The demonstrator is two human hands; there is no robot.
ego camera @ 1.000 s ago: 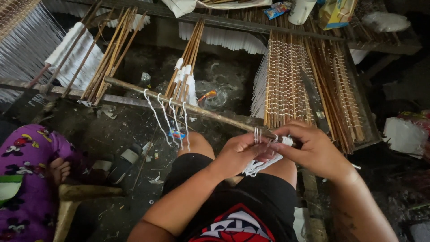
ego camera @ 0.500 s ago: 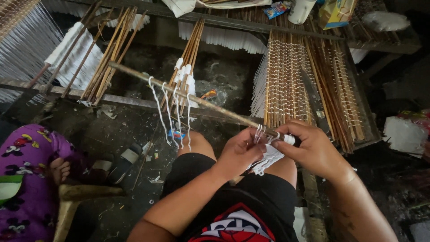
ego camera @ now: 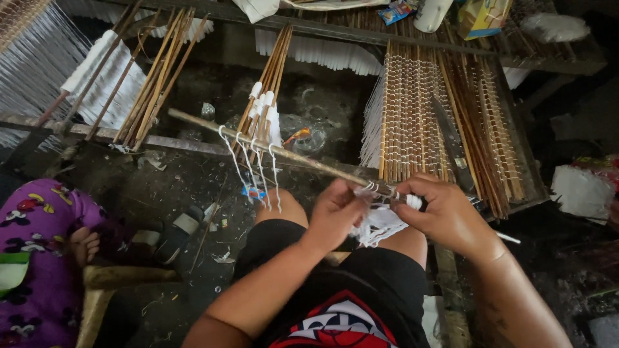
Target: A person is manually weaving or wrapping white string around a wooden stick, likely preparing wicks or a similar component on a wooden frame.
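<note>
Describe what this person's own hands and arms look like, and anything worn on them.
Both arms are bare up to where the picture cuts them off: no sleeves show. The left hand and right hand wear no gloves, and no rings, watch or bracelets can be seen. The right forearm bears a faint dark marking, perhaps a tattoo, too dim to make out.

A long thin wooden stick is lying at a slant across the lap, its far end pointing up to the left and its near end sitting under the hands; it is looking brown and slightly rough; white string loops are hanging from its middle in a row, dangling loose; a bundle of white string is bunching at its near end, spilling down between the knees.
</note>
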